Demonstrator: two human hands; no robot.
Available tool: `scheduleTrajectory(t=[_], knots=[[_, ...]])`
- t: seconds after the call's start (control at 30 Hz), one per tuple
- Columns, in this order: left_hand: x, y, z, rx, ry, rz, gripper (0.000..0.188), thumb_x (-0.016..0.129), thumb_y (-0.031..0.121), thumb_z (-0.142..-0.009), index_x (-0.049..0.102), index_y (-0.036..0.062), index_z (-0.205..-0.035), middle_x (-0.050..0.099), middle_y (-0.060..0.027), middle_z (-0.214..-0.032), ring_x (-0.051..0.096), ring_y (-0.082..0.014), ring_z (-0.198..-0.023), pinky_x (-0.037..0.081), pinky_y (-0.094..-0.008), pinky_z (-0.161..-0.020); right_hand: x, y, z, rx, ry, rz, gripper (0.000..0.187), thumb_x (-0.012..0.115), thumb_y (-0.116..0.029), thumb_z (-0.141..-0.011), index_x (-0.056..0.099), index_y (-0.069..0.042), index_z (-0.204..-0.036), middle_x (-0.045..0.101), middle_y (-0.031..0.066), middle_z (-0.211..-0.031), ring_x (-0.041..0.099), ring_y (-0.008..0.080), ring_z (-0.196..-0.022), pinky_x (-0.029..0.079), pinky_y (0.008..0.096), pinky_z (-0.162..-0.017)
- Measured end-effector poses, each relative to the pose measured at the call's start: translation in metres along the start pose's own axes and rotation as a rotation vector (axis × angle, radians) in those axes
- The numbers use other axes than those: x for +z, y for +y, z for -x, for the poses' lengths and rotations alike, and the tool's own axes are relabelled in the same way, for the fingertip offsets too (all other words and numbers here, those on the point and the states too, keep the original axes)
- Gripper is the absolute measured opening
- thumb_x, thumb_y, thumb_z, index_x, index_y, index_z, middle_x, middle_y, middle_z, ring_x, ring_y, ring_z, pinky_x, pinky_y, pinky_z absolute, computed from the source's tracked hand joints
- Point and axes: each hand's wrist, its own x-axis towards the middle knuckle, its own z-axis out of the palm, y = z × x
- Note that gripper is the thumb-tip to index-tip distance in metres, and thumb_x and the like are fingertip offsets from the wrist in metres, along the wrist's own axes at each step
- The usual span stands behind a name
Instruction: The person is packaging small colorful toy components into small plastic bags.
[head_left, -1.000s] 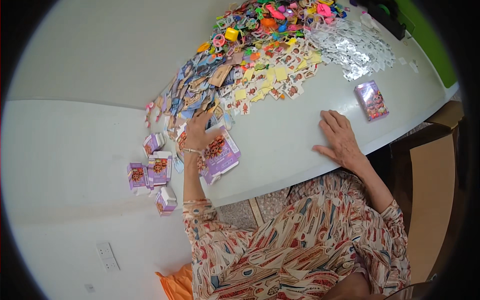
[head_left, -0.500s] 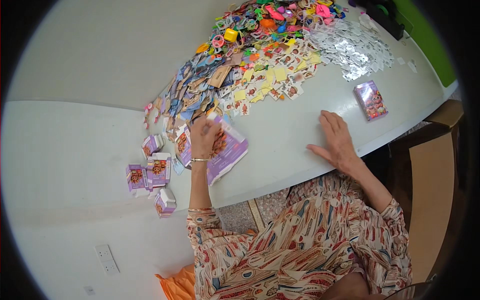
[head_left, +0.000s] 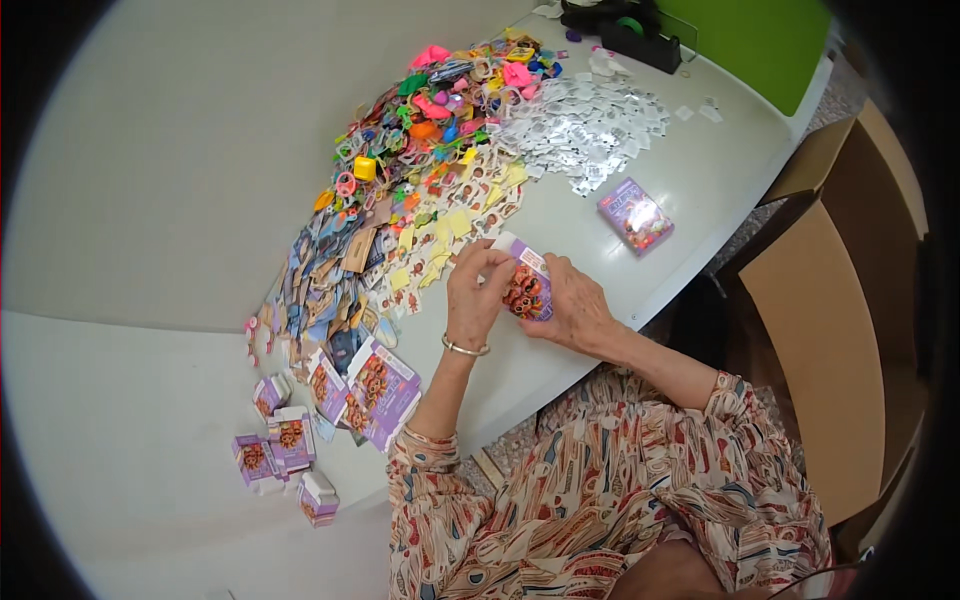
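In front of me, above the table, a small purple cardboard box point(head_left: 527, 288) with colourful cartoon figures is held between my two hands. My right hand point(head_left: 578, 308) wraps round its right side, thumb at the lower edge. My left hand point(head_left: 474, 292), with a bangle at the wrist, pinches its upper left side by the white flap. Flat purple boxes point(head_left: 384, 390) lie overlapping near my left forearm. A closed, shiny purple box point(head_left: 636, 216) rests on the table to the right of my hands.
Beyond my hands spread piles of colourful plastic trinkets point(head_left: 425, 130), small printed cards point(head_left: 335, 260), sticker sheets point(head_left: 460, 222) and silvery packets point(head_left: 590, 130). Several purple boxes point(head_left: 291, 440) sit at the left. A black tape dispenser point(head_left: 645, 45) stands far back; an open brown carton point(head_left: 815, 330) is at right.
My left hand has lifted a box from the flat boxes and moved right with it. My right hand has come in to grip it. The whole view has also turned and shifted.
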Motion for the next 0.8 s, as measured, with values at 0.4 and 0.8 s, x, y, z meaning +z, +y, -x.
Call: scheduleTrajectory(t=[0.4, 0.8], knots=[[0.020, 0.009, 0.033, -0.253, 0.024, 0.757, 0.035, 0.063, 0.005, -0.089, 0.052, 0.0008, -0.122, 0.059, -0.0068, -0.113, 0.058, -0.0116, -0.092, 0.049, -0.0261, -0.082, -0.029, 0.025, -0.015, 0.169, -0.228, -0.560, 0.055, 0.081, -0.034, -0.067, 0.051, 0.001, -0.098, 0.065, 0.0157, -0.082, 0.064, 0.0263, -0.073, 0.050, 0.0367, -0.069], [0.000, 0.022, 0.017, -0.316, -0.370, 0.665, 0.058, 0.068, 0.006, -0.085, 0.042, 0.0031, -0.138, 0.061, -0.0066, -0.112, 0.058, -0.0102, -0.097, 0.051, -0.0244, -0.080, -0.051, 0.029, -0.007, 0.220, -0.486, -0.819, 0.049, 0.081, -0.022, -0.071, 0.058, -0.001, -0.109, 0.066, 0.0049, -0.094, 0.060, 0.0111, -0.083, 0.048, 0.0265, -0.078]])
